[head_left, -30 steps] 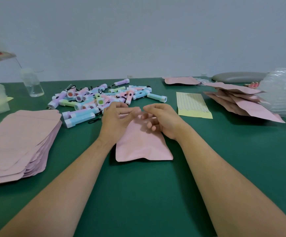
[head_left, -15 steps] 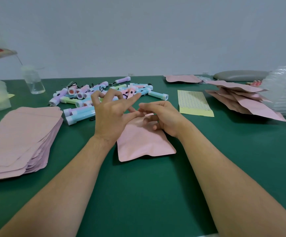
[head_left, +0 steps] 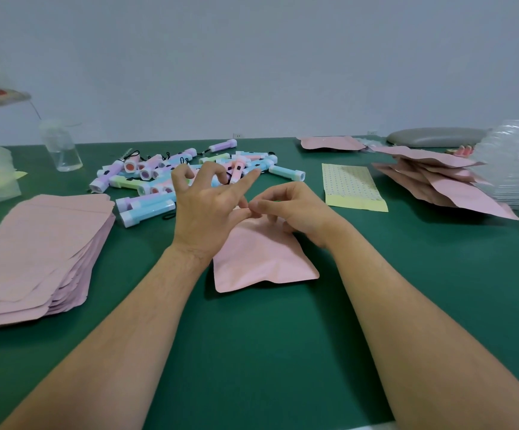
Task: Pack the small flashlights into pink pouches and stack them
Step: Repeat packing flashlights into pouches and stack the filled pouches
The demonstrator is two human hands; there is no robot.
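The pouch point(head_left: 261, 259) lies at the worktop's point(head_left: 252, 352) centre. My right hand point(head_left: 295, 212) pinches its mouth; my left hand point(head_left: 208, 212) presses by thumb, fingers splayed. Best practice: press evenly along the seal.

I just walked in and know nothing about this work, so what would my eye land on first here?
Dead centre, the left hand and right hand meet at the top edge of a pink pouch lying on the green table. Behind them sprawls a heap of pastel flashlights, with a stack of flat pink pouches at the left.
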